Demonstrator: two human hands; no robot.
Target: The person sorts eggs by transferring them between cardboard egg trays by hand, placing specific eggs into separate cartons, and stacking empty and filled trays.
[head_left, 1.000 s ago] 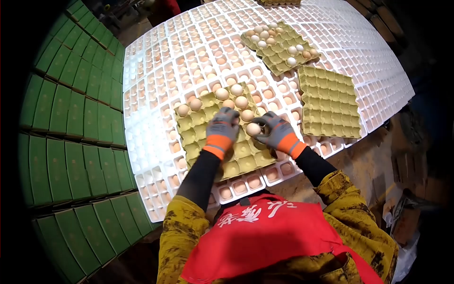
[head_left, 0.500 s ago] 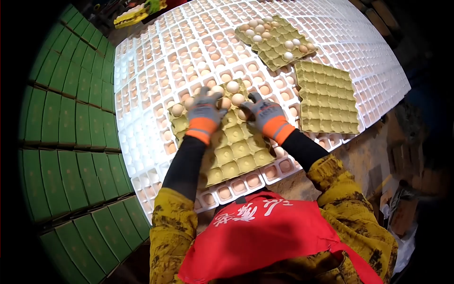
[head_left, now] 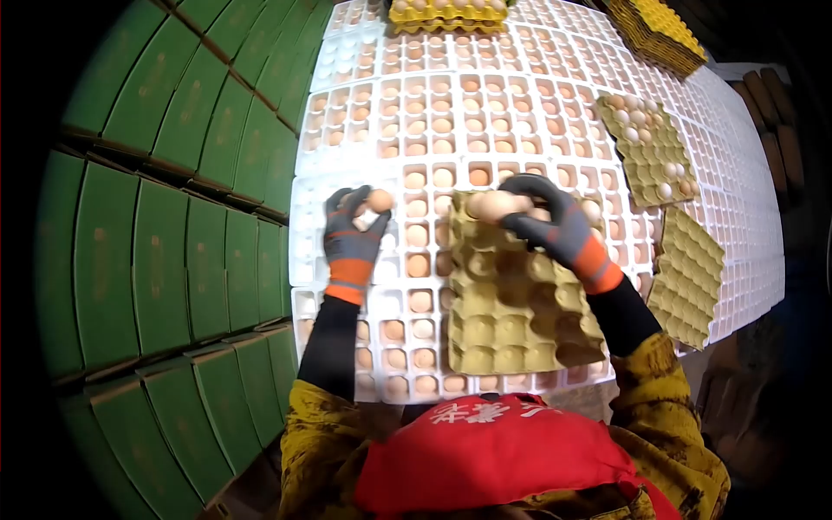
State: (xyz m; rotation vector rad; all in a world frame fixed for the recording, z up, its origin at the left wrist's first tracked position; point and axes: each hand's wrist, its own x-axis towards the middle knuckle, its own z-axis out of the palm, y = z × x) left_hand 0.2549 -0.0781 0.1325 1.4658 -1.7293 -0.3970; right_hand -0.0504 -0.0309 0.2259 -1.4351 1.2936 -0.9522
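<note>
My left hand (head_left: 354, 227), in a grey and orange glove, is closed around eggs over the white foam trays (head_left: 386, 303) on the left. A brown egg (head_left: 380, 200) shows at its fingertips, and a paler one sits against the palm. Above the far edge of a yellowish pulp egg tray (head_left: 481, 334), my right hand (head_left: 555, 221) pinches a light brown egg (head_left: 497, 206) between thumb and fingers. More eggs lie in that far row, partly hidden by this hand. The tray's nearer cups hold nothing and it rests on egg-filled foam trays.
To the right lie a pulp tray with some eggs (head_left: 637, 130) and a bare pulp tray (head_left: 687, 276). Stacked yellow trays (head_left: 663, 35) stand far right, and yellow trays with eggs (head_left: 446, 16) at the back. Green boxes (head_left: 160, 251) are piled along the left.
Both hands were over the pulp tray's eggs. My left hand has moved left with eggs to the foam trays; my right hand has lifted an egg. The camera view has shifted left.
</note>
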